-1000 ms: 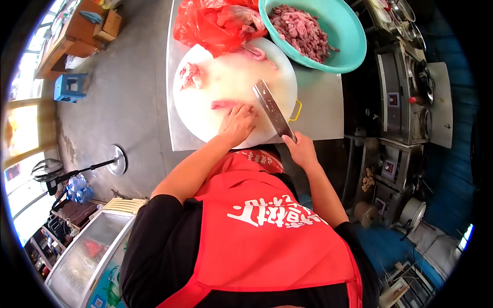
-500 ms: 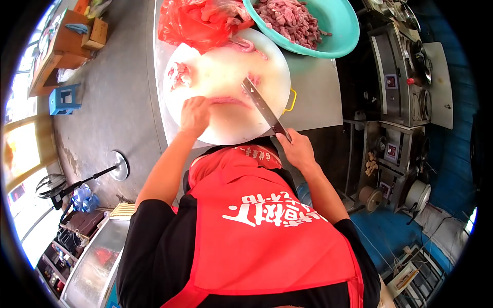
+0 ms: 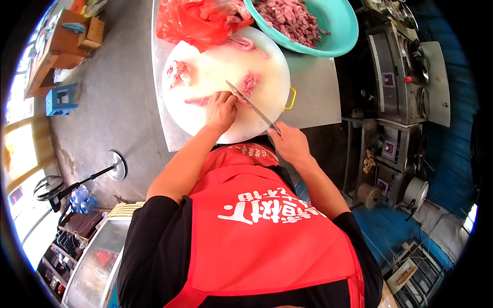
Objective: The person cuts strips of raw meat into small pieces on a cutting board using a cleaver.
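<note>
My left hand (image 3: pixel 222 110) presses with curled fingers on a long strip of meat (image 3: pixel 197 101) lying across the round white cutting board (image 3: pixel 205 64). The handle of a cleaver (image 3: pixel 255 109) is in my right hand (image 3: pixel 289 142); its blade stands edge down over the board, just right of my left fingers. Beyond the blade lies a small pile of cut meat (image 3: pixel 250 83). Pale, fatty scraps (image 3: pixel 179 74) sit at the board's left. A red plastic bag (image 3: pixel 192 23) with meat overlaps the far edge, and a turquoise basin (image 3: pixel 341 31) holds many meat pieces.
The board lies on a metal table (image 3: pixel 319 97), with a yellow handle (image 3: pixel 291 98) at its right side. A blue stool (image 3: pixel 60 99) and a fan (image 3: pixel 50 188) stand on the floor at left. Metal kitchen equipment (image 3: pixel 389 82) is at right.
My left hand first moved left off the meat, then came back right onto the strip. The strip has shifted left, the cleaver has turned more edge-on, and a cut pile shows beyond it.
</note>
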Demonstrator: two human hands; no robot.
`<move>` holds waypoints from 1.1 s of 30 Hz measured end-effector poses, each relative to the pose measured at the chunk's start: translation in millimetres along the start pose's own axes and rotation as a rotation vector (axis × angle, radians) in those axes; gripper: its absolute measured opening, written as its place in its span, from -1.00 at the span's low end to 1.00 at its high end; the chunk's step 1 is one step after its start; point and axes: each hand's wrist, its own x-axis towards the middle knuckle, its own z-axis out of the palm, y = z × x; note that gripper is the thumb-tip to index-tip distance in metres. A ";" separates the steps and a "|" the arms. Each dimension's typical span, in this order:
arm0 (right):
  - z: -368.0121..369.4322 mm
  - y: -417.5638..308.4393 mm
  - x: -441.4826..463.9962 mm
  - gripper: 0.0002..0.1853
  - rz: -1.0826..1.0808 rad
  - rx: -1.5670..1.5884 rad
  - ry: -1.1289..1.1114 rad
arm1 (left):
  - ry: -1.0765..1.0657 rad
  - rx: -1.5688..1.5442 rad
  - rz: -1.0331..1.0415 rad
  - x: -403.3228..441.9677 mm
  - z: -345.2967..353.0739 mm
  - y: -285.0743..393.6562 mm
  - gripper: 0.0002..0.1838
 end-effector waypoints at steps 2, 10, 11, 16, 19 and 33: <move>8.1 -7.2 6.2 -0.66 -0.004 -0.018 -0.012 | 0.008 0.078 0.023 -0.5 3.8 -4.2 -0.77; 20.3 14.1 -18.8 -0.70 0.022 -0.110 -0.103 | 0.023 0.053 0.035 -2.3 -1.1 -9.0 -0.82; 21.5 31.1 -32.6 -0.69 0.036 -0.113 -0.109 | 0.028 0.051 0.033 -3.3 -3.0 -10.3 -0.82; -2.4 63.6 -62.1 -0.69 0.121 -0.049 -0.194 | 0.008 -0.056 -0.019 -8.2 -14.0 -14.8 -0.82; -7.2 49.4 -51.1 -0.69 0.093 -0.037 -0.145 | 0.017 0.075 -0.022 -8.0 -16.5 -16.7 -0.80; 20.9 12.9 7.5 -0.68 -0.112 -0.157 -0.053 | 0.024 0.057 0.060 -7.9 -19.1 -28.9 -0.79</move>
